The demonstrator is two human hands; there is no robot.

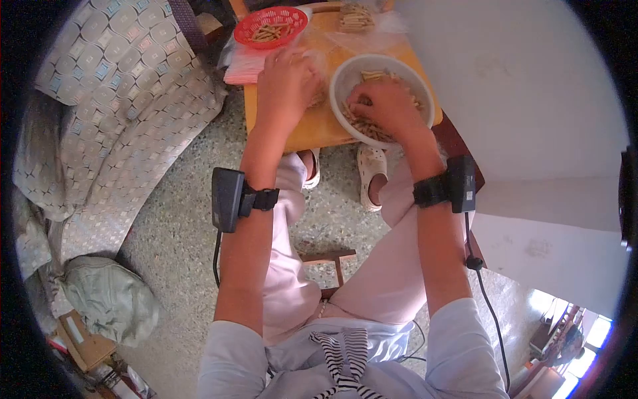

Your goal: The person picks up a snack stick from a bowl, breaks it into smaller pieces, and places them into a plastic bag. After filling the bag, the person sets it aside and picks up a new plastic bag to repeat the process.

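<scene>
My right hand (387,106) is inside a white bowl (337,114), its fingers curled down among short tan stick-like pieces (373,129). Thumb and forefinger are drawn together over some of the pieces. To its left, my left hand (286,83) is bent over a clear plastic bag (318,100) on the yellow stool top (302,131), with its fingers curled around the bag's edge. Tan pieces show dimly through the plastic, and the fingertips are partly hidden.
A red basket (247,38) with similar pieces stands at the back left, beside a stack of pink-and-white plastic bags (239,71). Another filled clear bag (356,18) lies at the back. A white wall (518,93) borders the right; patterned cloth (126,100) hangs left.
</scene>
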